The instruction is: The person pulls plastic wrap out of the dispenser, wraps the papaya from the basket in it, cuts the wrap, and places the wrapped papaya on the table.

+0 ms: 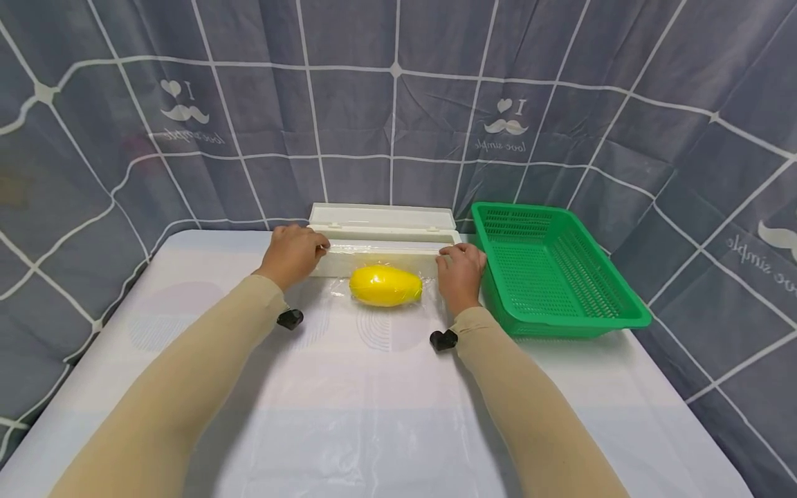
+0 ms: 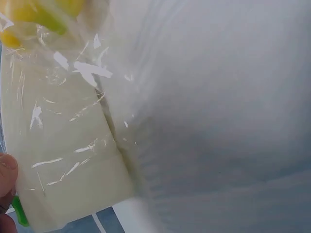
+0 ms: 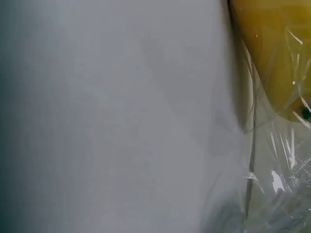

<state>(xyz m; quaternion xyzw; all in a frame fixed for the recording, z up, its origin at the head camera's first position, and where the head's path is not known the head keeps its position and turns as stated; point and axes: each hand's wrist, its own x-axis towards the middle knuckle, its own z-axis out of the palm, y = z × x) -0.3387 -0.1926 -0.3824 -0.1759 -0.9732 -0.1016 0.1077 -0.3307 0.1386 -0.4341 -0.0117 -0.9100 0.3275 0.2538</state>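
A long white cling film dispenser (image 1: 386, 263) lies at the back of the table with its lid (image 1: 382, 216) raised. Clear cling film (image 2: 73, 121) stretches over its front and around a yellow papaya-shaped fruit (image 1: 385, 286), which lies on its side just in front. At the dispenser's left end, my left hand (image 1: 291, 254) pinches the film between thumb and fingers. My right hand (image 1: 462, 273) holds the film at the opposite end, fingers bent over the dispenser's edge. The right wrist view shows the fruit's tapered tip (image 3: 286, 104) beneath wrinkled film, with that hand out of sight.
A green perforated plastic basket (image 1: 623, 315) stands right beside my right hand. Behind the white-covered table (image 1: 349, 436) hangs a grey curtain (image 1: 349, 117) with white lines, which also runs along both sides.
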